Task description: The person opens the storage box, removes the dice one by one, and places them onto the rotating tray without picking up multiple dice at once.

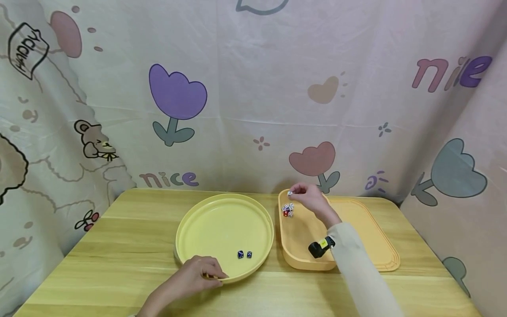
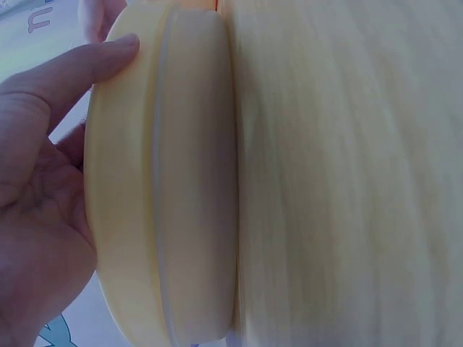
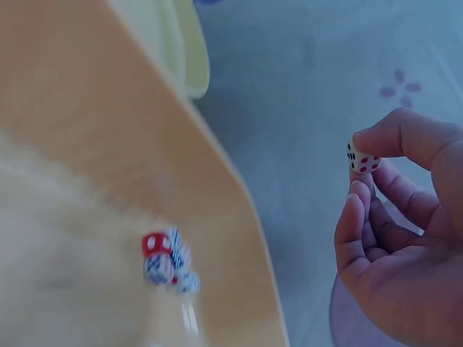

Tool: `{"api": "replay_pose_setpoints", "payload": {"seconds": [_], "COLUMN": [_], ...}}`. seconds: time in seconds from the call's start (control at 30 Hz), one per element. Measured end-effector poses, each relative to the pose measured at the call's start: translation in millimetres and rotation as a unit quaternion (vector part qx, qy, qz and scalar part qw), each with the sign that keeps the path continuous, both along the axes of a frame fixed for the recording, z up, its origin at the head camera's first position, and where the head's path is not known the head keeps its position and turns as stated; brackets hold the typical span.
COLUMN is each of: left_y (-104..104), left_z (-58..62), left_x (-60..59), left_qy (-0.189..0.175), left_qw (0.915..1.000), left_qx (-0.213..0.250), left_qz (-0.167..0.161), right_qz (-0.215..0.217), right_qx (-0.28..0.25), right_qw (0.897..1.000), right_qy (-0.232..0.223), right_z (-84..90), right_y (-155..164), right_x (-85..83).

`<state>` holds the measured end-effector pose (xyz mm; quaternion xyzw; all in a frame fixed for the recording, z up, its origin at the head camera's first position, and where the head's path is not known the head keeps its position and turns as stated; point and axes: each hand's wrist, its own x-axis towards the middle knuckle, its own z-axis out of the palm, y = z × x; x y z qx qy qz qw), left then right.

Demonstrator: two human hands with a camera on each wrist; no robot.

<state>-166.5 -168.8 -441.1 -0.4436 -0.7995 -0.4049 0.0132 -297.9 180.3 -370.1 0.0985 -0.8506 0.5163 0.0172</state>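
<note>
A white die [image 3: 363, 157] with red and dark pips is pinched between the thumb and fingertips of the right hand [image 1: 311, 199], lifted clear of everything beneath it. It hangs above the far left corner of the orange tray [image 1: 356, 220]; in the right wrist view the die sits at the very tips of the curled fingers [image 3: 354, 217], with the patterned cloth behind it.

Just below the die, inside the orange tray near that same far corner, lies a small cluster of dice [image 1: 288, 210], white and red ones touching or nearly touching; the right wrist view shows a red die and pale blue-spotted ones bunched together, blurred. A black band with a yellow patch [image 1: 321, 246] is strapped round the right wrist, over the near part of the tray.

Just left of the orange tray, with their rims near each other, stands the round yellow tray [image 1: 198, 229]. Two dark blue dice [image 1: 244, 254] lie side by side on its floor, toward its near right part. The left hand [image 1: 198, 275] grips the near rim of the yellow tray, fingers curled over the edge and thumb along the outer wall, as the left wrist view shows close up.

Both trays rest on the light wooden worktop [image 1: 119, 255]. Behind and to both sides of the orange tray hangs a pale cloth backdrop [image 1: 257, 88] printed with tulips, hearts, a bear and the word "nice".
</note>
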Motion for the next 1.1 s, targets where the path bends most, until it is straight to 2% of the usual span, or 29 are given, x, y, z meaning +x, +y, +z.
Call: {"api": "replay_pose_setpoints", "payload": {"seconds": [0.17, 0.47, 0.57, 0.83, 1.1], "left_y": [0, -1, -2, -2, 0], "left_z": [-2.0, -3.2, -2.8, -1.1, 1.2], "left_x": [0.1, 1.1, 1.3, 1.6, 1.3], "left_qy": [0.008, 0.010, 0.011, 0.014, -0.007], "left_qw": [1.0000, 0.9999, 0.9999, 0.9999, 0.9999], "left_qx": [0.004, 0.003, 0.003, 0.005, -0.007], "left_qz": [0.000, 0.000, -0.001, -0.005, 0.005], "right_qz": [0.016, 0.016, 0.014, 0.025, 0.061], "right_qx": [-0.015, -0.043, -0.038, -0.035, -0.025], "right_qw": [1.000, 0.997, 0.997, 0.998, 0.997], "right_qy": [0.020, 0.059, 0.072, 0.040, 0.048], "right_z": [3.8, -6.8, -5.4, -21.7, -34.4], "right_y": [-13, -38, -47, -62, -67], "right_x": [13.9, 40.2, 52.2, 68.0, 80.1]}}
